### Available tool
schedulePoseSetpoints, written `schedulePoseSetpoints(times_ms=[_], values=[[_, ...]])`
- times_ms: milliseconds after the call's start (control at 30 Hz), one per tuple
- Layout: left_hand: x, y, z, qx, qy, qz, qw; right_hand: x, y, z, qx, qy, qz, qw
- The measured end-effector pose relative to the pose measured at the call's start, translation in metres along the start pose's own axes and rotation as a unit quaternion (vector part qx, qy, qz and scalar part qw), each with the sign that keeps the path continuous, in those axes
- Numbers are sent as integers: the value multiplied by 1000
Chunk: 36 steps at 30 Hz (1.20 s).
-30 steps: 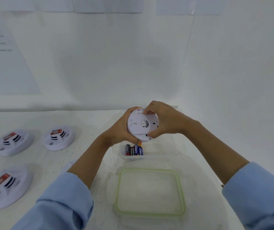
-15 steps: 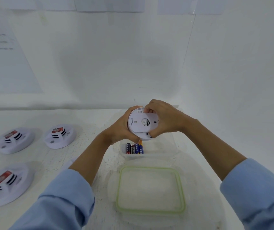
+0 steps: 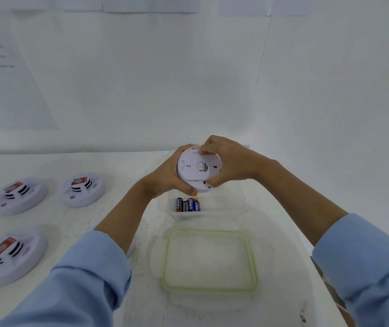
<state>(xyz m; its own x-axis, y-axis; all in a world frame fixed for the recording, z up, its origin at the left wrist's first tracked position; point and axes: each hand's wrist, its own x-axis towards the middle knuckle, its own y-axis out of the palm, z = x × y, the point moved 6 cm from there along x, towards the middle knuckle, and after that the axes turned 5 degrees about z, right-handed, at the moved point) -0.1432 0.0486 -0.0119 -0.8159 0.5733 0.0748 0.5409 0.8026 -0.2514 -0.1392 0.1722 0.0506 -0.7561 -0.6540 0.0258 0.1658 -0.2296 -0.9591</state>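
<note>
a: how far along am i with this one?

b: mid-way, i'd say; you have the smoke detector (image 3: 197,168) lifted off the surface (image 3: 118,166), above the far tub, its flat back turned towards you; your left hand (image 3: 167,178) wraps round its left rim and underside; your right hand (image 3: 231,161) grips the right rim, fingertips curled over the top edge; it reads to me as work on the back plate or battery cover, a twist or a pry; whether cells sit inside it i cannot tell.

a: and what's done, what's left?

b: three other detectors (image 3: 19,195) (image 3: 83,190) (image 3: 9,256) lie face up on the surface to your left, well apart from your hands; whether they are finished or waiting, the view does not show; the one you hold is not yet set down, so i judge that step open.

a: what's in the containers?

b: the clear tub (image 3: 212,212) lies just below your hands; in its left end a few batteries (image 3: 188,204) lie side by side, lengthwise towards you; the rest of it looks bare; nearer to you, just beside the tub, its lid (image 3: 210,260) with the green seal lies flat on the surface, off the tub, with nothing on it.
</note>
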Motion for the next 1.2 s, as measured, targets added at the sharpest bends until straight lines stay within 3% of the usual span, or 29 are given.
schedulePoseSetpoints(times_ms=[633,1200], values=[[-8,9,-11,15,16,7,1000,-6,-6,17,-7,-9,15,1000],[-18,11,-19,16,29,-24,999,-22,-6,13,52,-15,-78,995]])
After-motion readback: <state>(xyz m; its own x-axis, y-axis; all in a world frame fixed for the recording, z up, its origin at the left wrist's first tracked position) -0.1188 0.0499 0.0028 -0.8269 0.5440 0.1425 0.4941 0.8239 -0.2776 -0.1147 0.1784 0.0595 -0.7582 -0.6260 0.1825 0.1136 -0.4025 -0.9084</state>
